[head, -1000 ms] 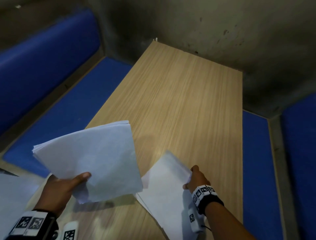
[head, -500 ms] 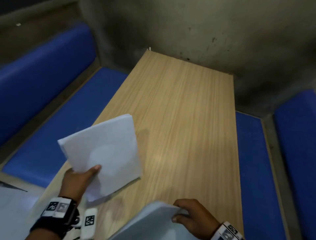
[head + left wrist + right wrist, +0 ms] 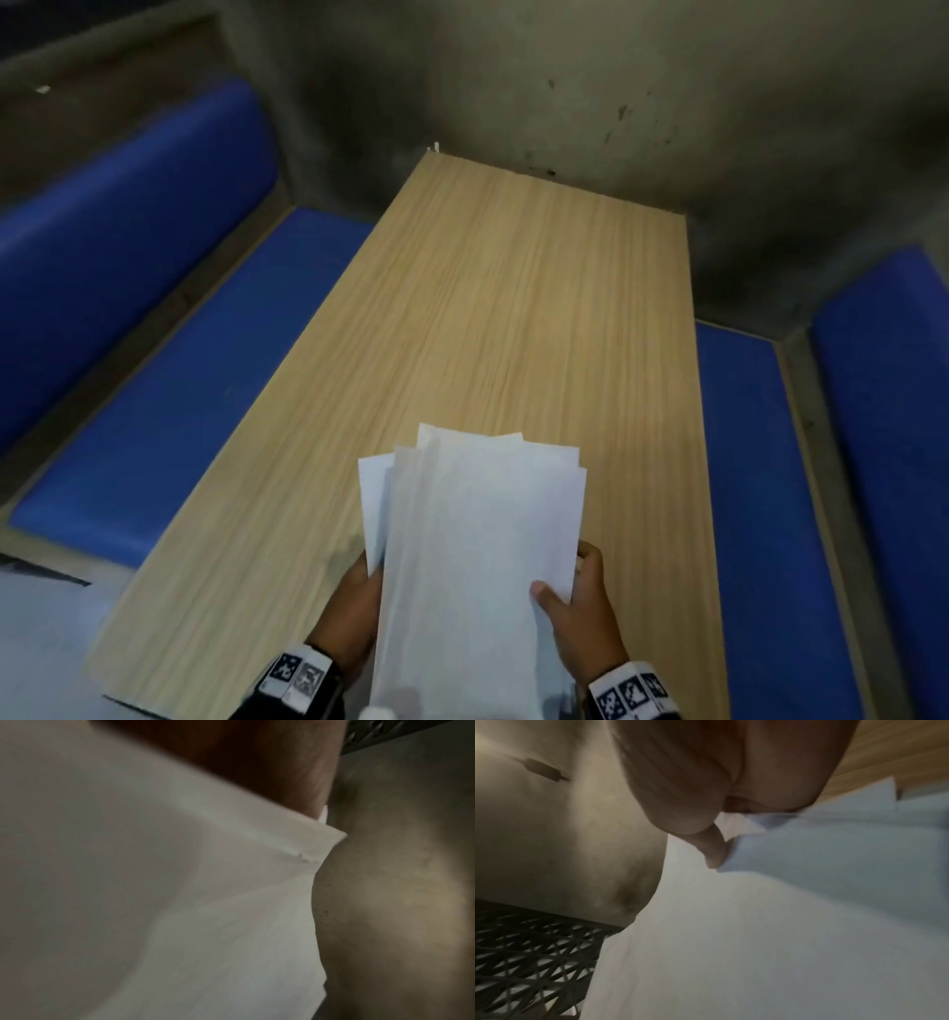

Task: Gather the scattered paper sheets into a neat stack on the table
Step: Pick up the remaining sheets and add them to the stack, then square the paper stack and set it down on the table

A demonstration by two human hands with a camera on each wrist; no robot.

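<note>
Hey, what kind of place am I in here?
Probably a booth-style seating nook, like a canteen or diner: a long wooden table runs between blue padded benches on both sides, ending against a stained bare wall.

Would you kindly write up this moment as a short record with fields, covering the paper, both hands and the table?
paper: white sheets gathered in one bundle, top edges uneven and fanned
left hand: left hand grips the bundle's left edge
right hand: right hand grips the right edge, thumb on top
position: bundle held over the near end of the wooden table
surroundings: blue bench seats on both sides
stack status: not yet squared or laid down
</note>
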